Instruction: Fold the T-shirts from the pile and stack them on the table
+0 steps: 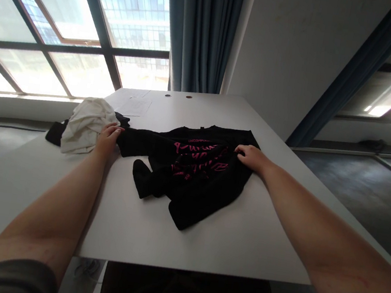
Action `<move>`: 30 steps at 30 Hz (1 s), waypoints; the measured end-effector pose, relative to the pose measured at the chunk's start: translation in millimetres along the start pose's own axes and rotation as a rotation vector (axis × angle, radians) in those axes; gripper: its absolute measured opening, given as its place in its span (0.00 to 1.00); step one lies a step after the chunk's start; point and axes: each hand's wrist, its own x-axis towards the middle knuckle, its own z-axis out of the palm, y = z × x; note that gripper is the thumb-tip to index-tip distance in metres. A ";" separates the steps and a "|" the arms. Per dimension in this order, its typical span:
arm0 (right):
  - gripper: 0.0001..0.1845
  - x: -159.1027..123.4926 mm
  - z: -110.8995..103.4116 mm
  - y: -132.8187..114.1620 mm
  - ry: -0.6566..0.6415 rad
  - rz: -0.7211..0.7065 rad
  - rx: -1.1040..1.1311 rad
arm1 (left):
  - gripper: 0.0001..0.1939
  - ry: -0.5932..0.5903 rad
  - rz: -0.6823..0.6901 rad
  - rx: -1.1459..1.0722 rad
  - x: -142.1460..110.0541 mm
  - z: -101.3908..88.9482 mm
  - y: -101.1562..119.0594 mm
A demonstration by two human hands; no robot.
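Note:
A black shirt [208,182] with pink lettering lies rumpled on the white table [130,239], its neckline toward the far side. One sleeve stretches out to the left, and my left hand [109,136] grips its end. On the other side my right hand [250,157] pinches the cloth near the right shoulder. The lower part of the shirt is folded and bunched toward me. Right beside my left hand is a crumpled white cloth [86,125], with dark fabric [56,133] showing from under it.
Sheets of paper [133,104] lie at the far left of the table. Two small round discs, one dark [168,96] and one reddish [188,97], sit near its far edge. Behind are windows, a blue curtain [201,30] and a pale wall [291,48].

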 end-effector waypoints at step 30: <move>0.17 -3.0 -9.9 -10.6 -0.032 0.002 0.023 | 0.17 -0.896 0.475 0.591 -21.5 66.8 26.7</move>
